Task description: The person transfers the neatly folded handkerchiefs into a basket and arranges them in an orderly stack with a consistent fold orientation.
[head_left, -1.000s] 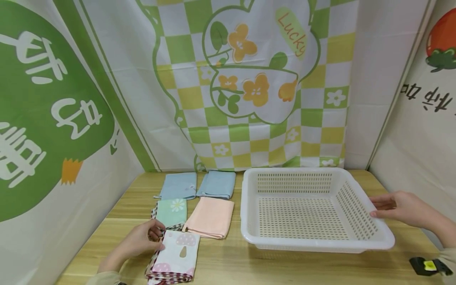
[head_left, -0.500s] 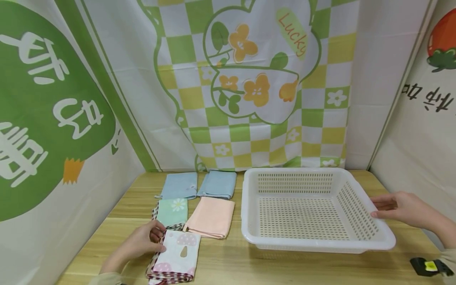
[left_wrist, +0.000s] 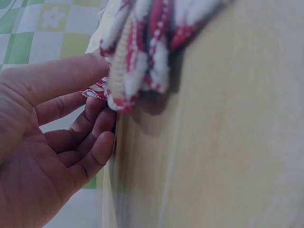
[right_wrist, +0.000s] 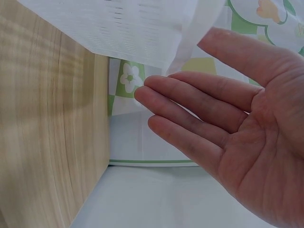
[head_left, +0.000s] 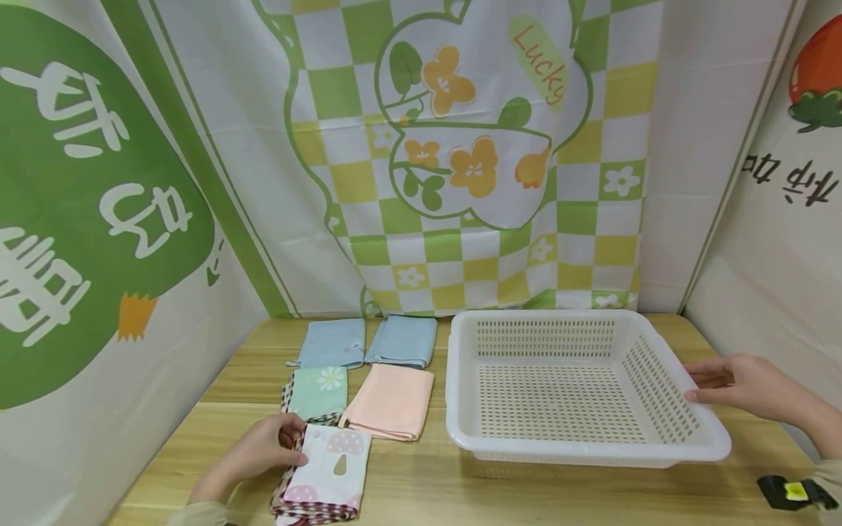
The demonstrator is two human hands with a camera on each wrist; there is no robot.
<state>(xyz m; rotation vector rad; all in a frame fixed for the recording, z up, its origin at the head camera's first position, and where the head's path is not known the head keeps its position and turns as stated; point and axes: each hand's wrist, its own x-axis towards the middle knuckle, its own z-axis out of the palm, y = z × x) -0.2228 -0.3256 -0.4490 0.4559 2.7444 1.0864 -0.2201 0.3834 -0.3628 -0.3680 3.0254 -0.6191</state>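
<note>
My left hand (head_left: pixel 263 447) pinches the left edge of a folded white towel (head_left: pixel 329 467) with pink mushroom prints and a red-checked underside. In the left wrist view the thumb and index finger lie on either side of the towel's layered edge (left_wrist: pixel 124 78), and the other fingers are curled. A white perforated plastic basket (head_left: pixel 579 451) with nothing in it stands on the right. Against its right rim rests my right hand (head_left: pixel 746 386), its fingers fairly straight. The right wrist view has the thumb touching the basket's rim (right_wrist: pixel 194 33), fingers extended below it.
Beyond the mushroom towel lie a green folded towel (head_left: pixel 316 391) with a daisy, a peach one (head_left: pixel 391 402) and two blue ones (head_left: pixel 332 342). All rest on a wooden table (head_left: pixel 421 489). Printed curtains (head_left: pixel 473 256) hang at the back and both sides.
</note>
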